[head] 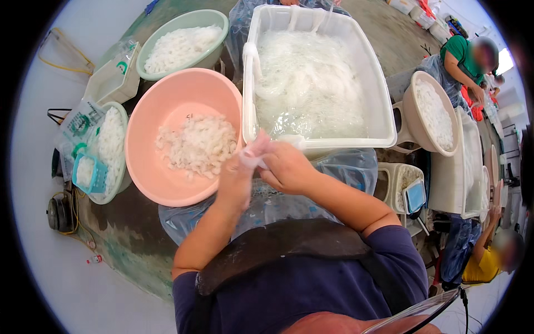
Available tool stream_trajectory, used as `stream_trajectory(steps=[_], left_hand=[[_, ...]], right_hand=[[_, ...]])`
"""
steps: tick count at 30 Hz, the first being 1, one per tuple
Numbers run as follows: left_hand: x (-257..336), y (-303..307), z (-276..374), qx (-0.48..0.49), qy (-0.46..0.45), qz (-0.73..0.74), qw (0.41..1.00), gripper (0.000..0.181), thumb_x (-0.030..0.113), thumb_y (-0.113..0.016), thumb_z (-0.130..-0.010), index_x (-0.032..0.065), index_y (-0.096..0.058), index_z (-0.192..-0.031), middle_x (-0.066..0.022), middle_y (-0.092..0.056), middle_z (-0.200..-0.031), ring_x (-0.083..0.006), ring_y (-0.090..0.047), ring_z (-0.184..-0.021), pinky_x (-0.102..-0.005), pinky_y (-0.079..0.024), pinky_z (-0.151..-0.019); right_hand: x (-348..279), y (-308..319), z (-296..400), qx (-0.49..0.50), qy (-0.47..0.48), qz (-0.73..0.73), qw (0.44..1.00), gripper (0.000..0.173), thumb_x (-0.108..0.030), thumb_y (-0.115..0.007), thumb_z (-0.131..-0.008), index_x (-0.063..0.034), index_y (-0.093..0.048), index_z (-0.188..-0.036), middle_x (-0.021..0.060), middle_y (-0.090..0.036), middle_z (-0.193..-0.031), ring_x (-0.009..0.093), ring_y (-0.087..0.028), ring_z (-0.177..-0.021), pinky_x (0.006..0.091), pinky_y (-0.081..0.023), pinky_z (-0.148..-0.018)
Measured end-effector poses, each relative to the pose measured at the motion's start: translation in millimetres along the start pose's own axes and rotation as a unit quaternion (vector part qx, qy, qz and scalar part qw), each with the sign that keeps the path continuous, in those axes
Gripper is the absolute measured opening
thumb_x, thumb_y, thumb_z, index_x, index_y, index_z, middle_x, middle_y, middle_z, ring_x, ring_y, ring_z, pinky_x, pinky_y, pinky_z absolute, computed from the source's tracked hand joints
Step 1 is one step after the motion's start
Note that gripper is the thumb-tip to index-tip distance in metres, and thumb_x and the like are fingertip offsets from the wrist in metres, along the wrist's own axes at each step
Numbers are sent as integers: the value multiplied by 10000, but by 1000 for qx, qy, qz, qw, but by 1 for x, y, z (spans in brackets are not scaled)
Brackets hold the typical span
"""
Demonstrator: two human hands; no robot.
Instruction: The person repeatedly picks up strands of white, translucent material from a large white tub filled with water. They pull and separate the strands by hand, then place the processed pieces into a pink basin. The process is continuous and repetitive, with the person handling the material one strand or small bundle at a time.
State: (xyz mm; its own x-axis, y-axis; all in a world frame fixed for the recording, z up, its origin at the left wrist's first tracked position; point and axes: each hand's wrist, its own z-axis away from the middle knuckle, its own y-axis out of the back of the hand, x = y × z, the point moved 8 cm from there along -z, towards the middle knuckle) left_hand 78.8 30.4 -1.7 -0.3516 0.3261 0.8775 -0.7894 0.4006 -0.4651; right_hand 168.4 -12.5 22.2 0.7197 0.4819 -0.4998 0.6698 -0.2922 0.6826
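Note:
My left hand (pixel 234 179) and my right hand (pixel 288 168) meet at the near left corner of a white plastic tub (pixel 323 144). Between them they pinch a small wet piece of white fibre (pixel 249 160), partly hidden by the fingers. Water and a mass of loose white fibre (pixel 308 79), looking like silk floss, fill the tub. Several strands hang over its far rim. On the left stands a pink plastic basin (pixel 146 137), its near right rim close to my left wrist. White cocoon-like lumps (pixel 204 144) lie at its bottom.
Pale green basins (pixel 223 46) of white lumps stand left, one bearing a blue basket (pixel 99 177). A beige basin (pixel 452 125) sits on a stool to the right. Clear plastic sheeting (pixel 267 204) covers my lap. Co-workers (pixel 459 67) sit right; another person's hand (pixel 289 2) shows beyond the tub.

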Motion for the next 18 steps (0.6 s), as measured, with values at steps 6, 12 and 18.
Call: stream_trajectory(steps=[6, 12, 18], left_hand=[[53, -11, 7, -196, -302, -521, 774, 232, 129, -712, -787, 72, -706, -1011, -82, -682, -944, -238, -658, -969, -512, -343, -1080], [52, -21, 13, -161, -313, -559, 750, 121, 125, -612, -880, 38, -563, -948, -141, -637, -1043, -263, -615, -1084, -500, -408, -1026], [47, -13, 15, -123, -47, 78, 988, 137, 180, -391, -1022, 54, -399, -1074, -318, -516, -1258, -358, -568, -1146, -442, -448, -968]], right_hand=[[5, 3, -5, -183, -92, -140, 969, 224, -237, -519, -840, -23, -588, -834, 173, -584, -848, 360, -560, -832, 444, -442, -741], [23, 9, 2, -103, -122, -197, 967, 225, -256, -581, -795, -33, -569, -818, 152, -545, -772, 357, -509, -670, 422, -432, -657], [41, 24, 3, -119, -184, -129, 967, 245, -274, -688, -727, -82, -574, -828, 88, -544, -764, 241, -528, -684, 362, -435, -628]])
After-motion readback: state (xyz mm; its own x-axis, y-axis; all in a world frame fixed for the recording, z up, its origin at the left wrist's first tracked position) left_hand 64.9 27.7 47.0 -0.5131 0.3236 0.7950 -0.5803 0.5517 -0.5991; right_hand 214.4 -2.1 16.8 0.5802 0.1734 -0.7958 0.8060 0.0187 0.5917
